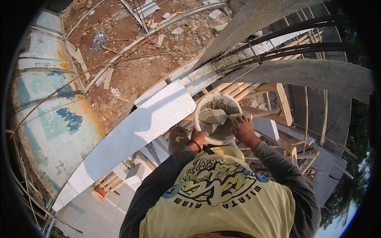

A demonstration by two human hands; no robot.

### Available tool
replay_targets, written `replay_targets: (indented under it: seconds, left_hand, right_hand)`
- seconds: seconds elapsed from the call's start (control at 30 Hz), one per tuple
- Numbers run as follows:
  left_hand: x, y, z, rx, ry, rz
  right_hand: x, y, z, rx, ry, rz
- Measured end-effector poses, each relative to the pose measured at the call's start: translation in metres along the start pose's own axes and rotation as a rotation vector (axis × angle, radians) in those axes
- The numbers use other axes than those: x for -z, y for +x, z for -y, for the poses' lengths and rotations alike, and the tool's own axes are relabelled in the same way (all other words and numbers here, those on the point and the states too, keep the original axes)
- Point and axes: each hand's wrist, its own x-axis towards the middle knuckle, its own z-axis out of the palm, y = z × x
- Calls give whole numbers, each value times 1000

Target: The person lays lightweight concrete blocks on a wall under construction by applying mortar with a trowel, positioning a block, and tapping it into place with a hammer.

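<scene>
Just in front of my body is a round, pale bucket with wet grey mortar inside, some of it smeared up the inner wall. My left hand is closed over the near left part of its rim. On the other side, my right hand wraps round the handle of a trowel. The trowel's broad, mortar-coated blade points left, across the bucket's opening. To the left of the bucket, the white block wall curves away through the fisheye view, its end close to the bucket.
Bamboo poles and timber frames surround the bucket. A rough plank and dark bars cross at upper right. Rubble-strewn red soil lies below, beyond the wall. A stained, painted surface stands far left; a small orange container sits lower left.
</scene>
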Motion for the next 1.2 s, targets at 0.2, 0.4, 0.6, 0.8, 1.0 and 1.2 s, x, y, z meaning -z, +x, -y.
replay_targets:
  seconds: [0.2,0.4,0.6,0.8,1.0,1.2]
  left_hand:
    - [25,-21,-2,3,-55,-16]
    - [20,-56,-43,-86,167,-78]
    - [34,-54,-47,-69,253,26]
    - [42,-74,-46,13,303,54]
    - [34,-87,-52,18,326,17]
    - [27,-94,-56,-19,268,2]
  right_hand:
    - [-38,13,20,106,-198,105]
    - [-39,12,40,2,-170,-234]
    - [-58,11,41,-47,-221,-160]
    - [-48,-10,58,-73,-183,-7]
    - [-13,-34,75,-122,135,13]
    - [-28,-35,54,-74,122,-39]
